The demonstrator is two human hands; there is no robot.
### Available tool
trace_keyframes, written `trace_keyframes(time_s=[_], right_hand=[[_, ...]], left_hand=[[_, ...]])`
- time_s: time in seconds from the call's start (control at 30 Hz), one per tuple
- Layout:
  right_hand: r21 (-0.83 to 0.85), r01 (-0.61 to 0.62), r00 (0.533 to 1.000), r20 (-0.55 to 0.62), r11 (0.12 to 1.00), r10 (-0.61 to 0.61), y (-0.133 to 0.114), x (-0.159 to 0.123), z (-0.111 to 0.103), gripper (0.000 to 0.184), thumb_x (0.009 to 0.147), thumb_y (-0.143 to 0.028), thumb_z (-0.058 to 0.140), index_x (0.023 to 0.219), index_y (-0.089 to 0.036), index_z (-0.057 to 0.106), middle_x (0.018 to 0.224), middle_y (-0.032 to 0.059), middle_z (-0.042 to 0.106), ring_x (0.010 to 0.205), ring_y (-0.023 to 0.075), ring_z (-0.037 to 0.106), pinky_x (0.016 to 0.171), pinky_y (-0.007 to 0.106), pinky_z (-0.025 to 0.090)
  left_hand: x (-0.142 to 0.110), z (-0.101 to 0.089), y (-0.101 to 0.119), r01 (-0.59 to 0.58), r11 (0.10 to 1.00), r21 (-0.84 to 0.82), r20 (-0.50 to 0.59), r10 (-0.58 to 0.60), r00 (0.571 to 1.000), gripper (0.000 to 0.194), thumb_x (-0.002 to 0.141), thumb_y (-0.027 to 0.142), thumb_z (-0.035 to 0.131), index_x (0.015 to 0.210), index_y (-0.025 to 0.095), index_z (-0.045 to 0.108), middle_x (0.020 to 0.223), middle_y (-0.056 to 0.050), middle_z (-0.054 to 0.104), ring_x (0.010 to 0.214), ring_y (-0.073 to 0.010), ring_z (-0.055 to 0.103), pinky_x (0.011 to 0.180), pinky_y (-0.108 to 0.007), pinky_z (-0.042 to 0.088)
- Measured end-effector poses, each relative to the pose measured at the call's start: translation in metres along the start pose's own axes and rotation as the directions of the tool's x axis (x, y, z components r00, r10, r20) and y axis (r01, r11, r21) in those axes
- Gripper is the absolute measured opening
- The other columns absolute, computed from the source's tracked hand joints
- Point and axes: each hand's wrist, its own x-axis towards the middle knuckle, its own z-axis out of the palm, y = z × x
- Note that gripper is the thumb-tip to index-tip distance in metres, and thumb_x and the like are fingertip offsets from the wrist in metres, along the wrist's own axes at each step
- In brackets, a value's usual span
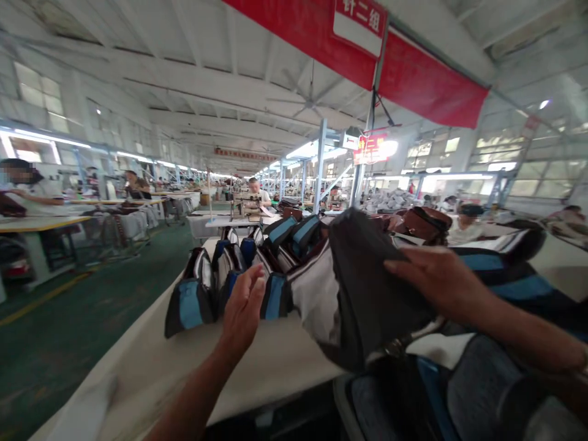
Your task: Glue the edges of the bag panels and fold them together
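Observation:
My right hand [429, 275] grips the upper side of a dark grey fabric bag [372, 294], thumb on its outer face. A pale grey lining shows along the bag's left side, and the bag is tilted above the tabletop. My left hand [243, 300] is raised over the table with its fingers stretched out and nothing in it. Just behind it stand several similar bags in a cluster, among them a black and blue bag [190, 303] at the near left corner and another blue-panelled bag [275, 294].
A pale worktable [257, 367] runs beneath my hands. More black, grey and blue bags [482, 380] are heaped at the lower right. Brown bags [425, 223] lie farther back. A person [255, 190] sits beyond the table; a green aisle floor [114, 269] lies left.

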Motion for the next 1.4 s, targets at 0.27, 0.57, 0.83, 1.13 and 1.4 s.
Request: trace_keyframes(time_s=[0.27, 0.57, 0.83, 1.13, 1.4], right_hand=[[0.336, -0.191, 0.963, 0.246, 0.922, 0.11, 0.01, -0.178, 0.121, 0.043, 0.097, -0.051, 0.045, 0.072, -0.019, 0.06, 0.066, 0.0017, 0.057, 0.059, 0.0147, 0.051, 0.055, 0.024, 0.043], [0.346, -0.297, 0.926, 0.332, 0.89, 0.18, 0.032, -0.265, 0.15, 0.041, 0.098, -0.051, 0.041, 0.09, -0.018, 0.066, 0.075, 0.0057, 0.063, 0.07, 0.0187, 0.06, 0.071, 0.026, 0.05], [0.523, -0.281, 0.956, 0.228, 0.805, 0.185, 0.043, -0.23, 0.105, 0.03, 0.101, -0.042, 0.038, 0.106, -0.023, 0.06, 0.091, 0.0053, 0.06, 0.084, 0.0189, 0.058, 0.076, 0.028, 0.048], [0.699, -0.298, 0.813, 0.542, 0.65, -0.211, 0.023, -0.122, 0.1, 0.056, 0.074, -0.037, 0.082, 0.119, -0.017, 0.054, 0.107, 0.0053, 0.058, 0.097, 0.0184, 0.054, 0.087, 0.03, 0.044], [0.582, -0.582, 0.61, 0.774, 0.568, -0.169, 0.043, -0.125, 0.118, 0.045, 0.075, -0.049, 0.078, 0.095, -0.014, 0.06, 0.078, -0.0027, 0.052, 0.066, 0.0098, 0.043, 0.056, 0.021, 0.031]], left_hand=[[-0.065, -0.008, 0.05, 0.083, 0.929, -0.362, 0.693, 0.209, 0.69, 0.054, 0.094, 0.056, 0.045, 0.132, 0.019, 0.054, 0.126, -0.01, 0.062, 0.117, -0.0257, 0.057, 0.103, -0.038, 0.042], [-0.089, 0.009, 0.024, 0.237, 0.958, -0.16, 0.867, 0.022, 0.498, 0.071, 0.06, 0.045, 0.086, 0.119, 0.018, 0.058, 0.106, -0.003, 0.059, 0.1, -0.0207, 0.054, 0.088, -0.03, 0.042], [-0.105, 0.031, 0.05, 0.315, 0.943, -0.102, 0.919, -0.033, 0.394, 0.032, 0.067, 0.033, 0.082, 0.086, 0.015, 0.063, 0.079, 0.005, 0.057, 0.077, -0.0119, 0.05, 0.068, -0.022, 0.037], [-0.107, 0.028, 0.088, 0.338, 0.94, -0.039, 0.917, -0.101, 0.387, 0.035, 0.059, 0.033, 0.087, 0.083, 0.014, 0.069, 0.081, 0.005, 0.059, 0.077, -0.0126, 0.051, 0.063, -0.021, 0.037], [-0.095, 0.014, 0.073, 0.341, 0.937, 0.071, 0.955, -0.162, 0.246, 0.037, 0.073, 0.047, 0.075, 0.092, 0.015, 0.071, 0.073, 0.004, 0.056, 0.067, -0.0101, 0.046, 0.058, -0.022, 0.033]])
